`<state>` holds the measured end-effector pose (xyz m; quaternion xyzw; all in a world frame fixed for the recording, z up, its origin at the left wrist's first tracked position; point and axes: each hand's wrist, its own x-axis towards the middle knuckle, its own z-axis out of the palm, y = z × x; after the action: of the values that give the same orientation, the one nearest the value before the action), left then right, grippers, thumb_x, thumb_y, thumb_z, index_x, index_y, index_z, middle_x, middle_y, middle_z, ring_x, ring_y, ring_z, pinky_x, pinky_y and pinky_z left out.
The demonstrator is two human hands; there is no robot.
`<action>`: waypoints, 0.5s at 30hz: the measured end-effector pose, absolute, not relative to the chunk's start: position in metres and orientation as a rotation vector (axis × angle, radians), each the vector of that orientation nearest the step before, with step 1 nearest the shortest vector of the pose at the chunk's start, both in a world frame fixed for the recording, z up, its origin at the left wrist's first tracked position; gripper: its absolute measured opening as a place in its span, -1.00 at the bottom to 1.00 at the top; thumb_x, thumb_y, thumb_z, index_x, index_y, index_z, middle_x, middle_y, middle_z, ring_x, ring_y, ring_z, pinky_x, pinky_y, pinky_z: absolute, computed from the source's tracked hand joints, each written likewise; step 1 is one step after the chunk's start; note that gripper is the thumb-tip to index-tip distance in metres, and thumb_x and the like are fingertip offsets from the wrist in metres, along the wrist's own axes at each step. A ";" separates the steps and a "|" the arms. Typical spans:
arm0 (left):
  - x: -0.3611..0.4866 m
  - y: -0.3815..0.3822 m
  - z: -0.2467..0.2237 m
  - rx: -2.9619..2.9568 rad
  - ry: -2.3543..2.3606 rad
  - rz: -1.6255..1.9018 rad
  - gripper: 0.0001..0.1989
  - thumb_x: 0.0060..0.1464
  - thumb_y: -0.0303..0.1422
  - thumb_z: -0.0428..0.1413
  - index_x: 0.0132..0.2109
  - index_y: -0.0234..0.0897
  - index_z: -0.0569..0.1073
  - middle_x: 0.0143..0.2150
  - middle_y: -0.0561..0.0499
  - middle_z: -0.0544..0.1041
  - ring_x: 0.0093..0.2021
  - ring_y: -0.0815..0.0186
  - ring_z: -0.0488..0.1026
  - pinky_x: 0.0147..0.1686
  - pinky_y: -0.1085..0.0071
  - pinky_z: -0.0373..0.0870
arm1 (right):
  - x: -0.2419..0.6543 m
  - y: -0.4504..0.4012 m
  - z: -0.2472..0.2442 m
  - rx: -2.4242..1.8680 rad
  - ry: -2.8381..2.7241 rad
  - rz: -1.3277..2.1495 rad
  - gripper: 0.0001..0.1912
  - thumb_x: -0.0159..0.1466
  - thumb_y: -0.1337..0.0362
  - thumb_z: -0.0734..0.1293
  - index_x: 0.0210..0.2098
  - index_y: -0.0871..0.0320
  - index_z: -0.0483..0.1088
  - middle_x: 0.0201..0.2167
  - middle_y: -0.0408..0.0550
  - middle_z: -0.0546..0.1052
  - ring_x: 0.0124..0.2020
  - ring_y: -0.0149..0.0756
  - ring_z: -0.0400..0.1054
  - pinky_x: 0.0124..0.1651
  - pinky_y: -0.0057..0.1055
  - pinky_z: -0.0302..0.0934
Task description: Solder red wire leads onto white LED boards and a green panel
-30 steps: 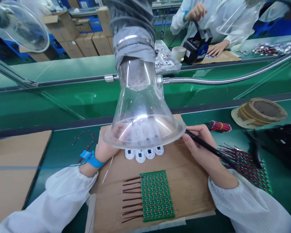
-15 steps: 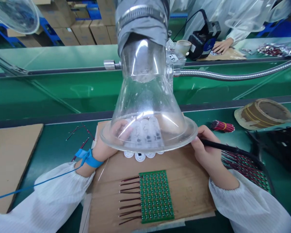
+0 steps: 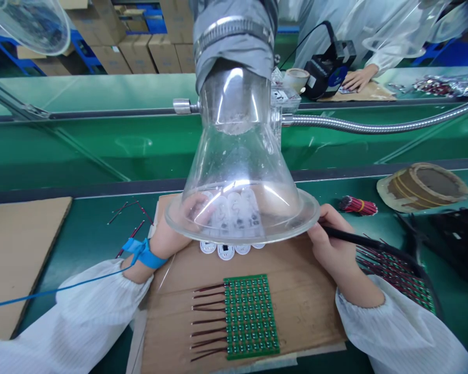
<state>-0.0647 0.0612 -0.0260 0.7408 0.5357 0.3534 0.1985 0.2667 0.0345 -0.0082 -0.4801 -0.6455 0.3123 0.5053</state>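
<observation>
Behind the clear fume hood (image 3: 237, 156), my left hand (image 3: 193, 210) reaches to the left side of a panel of white round circuit boards (image 3: 234, 213). Its fingers are bent together and blurred by the plastic; whatever they pinch is hidden. A blue wrist strap (image 3: 146, 254) circles that wrist. My right hand (image 3: 331, 244) is closed around a soldering iron (image 3: 347, 235) with a thick black cord, its tip out of sight behind the hood's rim. Nearer to me, a green circuit board panel (image 3: 251, 317) with dark red wires along its left edge lies on cardboard (image 3: 304, 306).
At right are more wired green boards (image 3: 401, 275), a bundle of red wires (image 3: 358, 205) and a brown round container (image 3: 423, 187). Loose wires (image 3: 128, 208) lie at left beside another cardboard sheet (image 3: 23, 259). Across the bench, a co-worker's hand (image 3: 359, 79) rests near a black device (image 3: 329, 70).
The whole view has shifted slightly, with the hood now a little farther right in it. Both hands keep nearly the same places.
</observation>
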 end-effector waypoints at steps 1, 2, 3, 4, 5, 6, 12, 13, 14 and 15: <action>-0.064 0.060 -0.025 2.056 1.526 0.994 -0.82 0.36 -0.22 0.15 -0.21 -0.19 0.47 -0.31 0.03 0.58 -0.31 0.29 0.50 -0.22 0.28 0.48 | 0.266 0.034 -0.008 -1.160 -1.515 0.757 -0.69 0.44 -0.01 0.40 -0.31 0.05 0.44 -0.52 -0.15 0.59 -0.56 -0.31 0.48 -0.49 -0.38 0.38; -0.063 0.060 -0.024 2.039 1.547 0.997 -0.82 0.35 -0.22 0.16 -0.22 -0.19 0.47 -0.33 0.04 0.57 -0.34 0.30 0.49 -0.25 0.30 0.48 | 0.265 0.033 -0.007 -1.159 -1.472 0.764 -0.68 0.45 -0.02 0.39 -0.32 0.05 0.43 -0.51 -0.15 0.59 -0.56 -0.31 0.47 -0.48 -0.37 0.38; -0.063 0.059 -0.024 2.023 1.556 1.001 -0.82 0.34 -0.23 0.17 -0.23 -0.19 0.47 -0.35 0.06 0.56 -0.36 0.32 0.48 -0.28 0.33 0.47 | 0.264 0.033 -0.007 -1.157 -1.437 0.774 -0.67 0.46 -0.03 0.38 -0.32 0.05 0.43 -0.51 -0.15 0.59 -0.55 -0.31 0.47 -0.47 -0.37 0.37; -0.063 0.059 -0.023 2.006 1.560 1.013 -0.83 0.33 -0.24 0.18 -0.24 -0.19 0.47 -0.38 0.07 0.54 -0.38 0.33 0.47 -0.31 0.35 0.47 | 0.262 0.033 -0.006 -1.156 -1.418 0.786 -0.67 0.46 -0.02 0.38 -0.32 0.05 0.42 -0.52 -0.15 0.58 -0.56 -0.32 0.46 -0.46 -0.38 0.36; -0.063 0.059 -0.023 1.998 1.555 1.022 -0.83 0.32 -0.25 0.18 -0.24 -0.19 0.48 -0.40 0.09 0.53 -0.40 0.34 0.46 -0.33 0.37 0.46 | 0.261 0.033 -0.006 -1.158 -1.417 0.794 -0.67 0.47 -0.02 0.38 -0.33 0.05 0.42 -0.53 -0.17 0.57 -0.56 -0.33 0.45 -0.46 -0.39 0.35; -0.064 0.059 -0.024 2.000 1.551 1.027 -0.85 0.31 -0.26 0.19 -0.24 -0.19 0.48 -0.41 0.10 0.52 -0.41 0.35 0.45 -0.34 0.39 0.46 | 0.260 0.033 -0.006 -1.158 -1.434 0.798 -0.67 0.47 -0.01 0.37 -0.33 0.05 0.42 -0.54 -0.18 0.56 -0.56 -0.34 0.45 -0.46 -0.40 0.34; -0.072 0.061 -0.031 2.116 1.518 1.045 -0.91 0.26 -0.34 0.25 -0.22 -0.19 0.48 -0.38 0.13 0.53 -0.45 0.41 0.41 -0.41 0.42 0.36 | 0.260 0.035 -0.013 -1.107 -1.605 0.751 -0.76 0.48 0.05 0.38 -0.26 0.03 0.46 -0.52 -0.19 0.58 -0.55 -0.33 0.48 -0.47 -0.41 0.38; -0.073 0.061 -0.032 2.139 1.500 1.058 -0.91 0.25 -0.35 0.26 -0.21 -0.19 0.48 -0.38 0.13 0.53 -0.44 0.40 0.42 -0.41 0.41 0.36 | 0.260 0.036 -0.014 -1.099 -1.619 0.742 -0.79 0.48 0.08 0.38 -0.25 0.03 0.47 -0.52 -0.19 0.59 -0.55 -0.32 0.49 -0.47 -0.40 0.39; -0.073 0.062 -0.032 2.158 1.486 1.072 -0.91 0.25 -0.35 0.26 -0.21 -0.18 0.48 -0.37 0.13 0.53 -0.43 0.39 0.42 -0.40 0.41 0.37 | 0.261 0.036 -0.016 -1.093 -1.633 0.735 -0.82 0.48 0.11 0.38 -0.23 0.02 0.48 -0.51 -0.19 0.59 -0.55 -0.32 0.49 -0.47 -0.40 0.40; -0.073 0.063 -0.032 2.174 1.478 1.079 -0.91 0.25 -0.36 0.26 -0.20 -0.18 0.48 -0.37 0.12 0.53 -0.42 0.38 0.43 -0.40 0.40 0.37 | 0.261 0.036 -0.016 -1.087 -1.647 0.729 -0.85 0.48 0.13 0.39 -0.22 0.02 0.48 -0.51 -0.19 0.60 -0.55 -0.32 0.49 -0.47 -0.40 0.40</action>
<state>-0.0729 0.0626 -0.0323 0.7565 0.5142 0.3754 0.1496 0.2611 0.0359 -0.0164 -0.4488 -0.6798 0.3011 0.4959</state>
